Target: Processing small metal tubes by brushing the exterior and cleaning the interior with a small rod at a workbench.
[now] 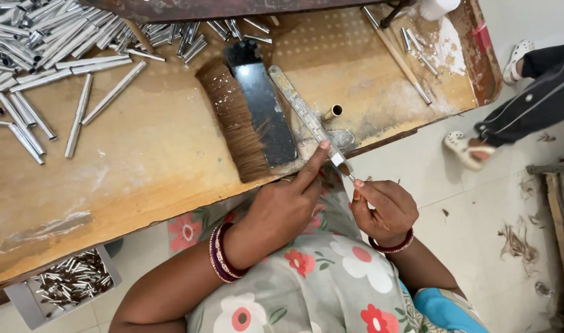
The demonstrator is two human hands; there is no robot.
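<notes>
Item: left hand (282,206), 6 o'clock of frame, forefinger stretched along a small brush (342,164), pinching its metal ferrule; brush lies at the bench's near edge, tip pointing to 4 o'clock. Right hand (384,208), at 3 o'clock of the left, fingers closed narrow on what looks like a tuft of bristle at the brush tip; too small to tell more. Handling note: w/ work this fine, best keep the ferrule pressed steady on the edge and the tuft pinched short, fibres straight, no twisting. Next out: long flat tool (302,111) running to 11 o'clock; dark slab (265,111) just beside it; broad bristle brush head (232,120) touching the slab's left side; short brass tube (334,112) at 1 o'clock. Far: heap of silver metal tubes (48,43) at 10 o'clock. Surface: worn wooden bench (140,160), dusty, white powder patch far right. Room: pale tiled floor (479,209) w/ fibre scraps; grey tray of ferrules (69,283) under the bench at 8 o'clock; another person's sandalled feet (470,148) at 2 o'clock.
</notes>
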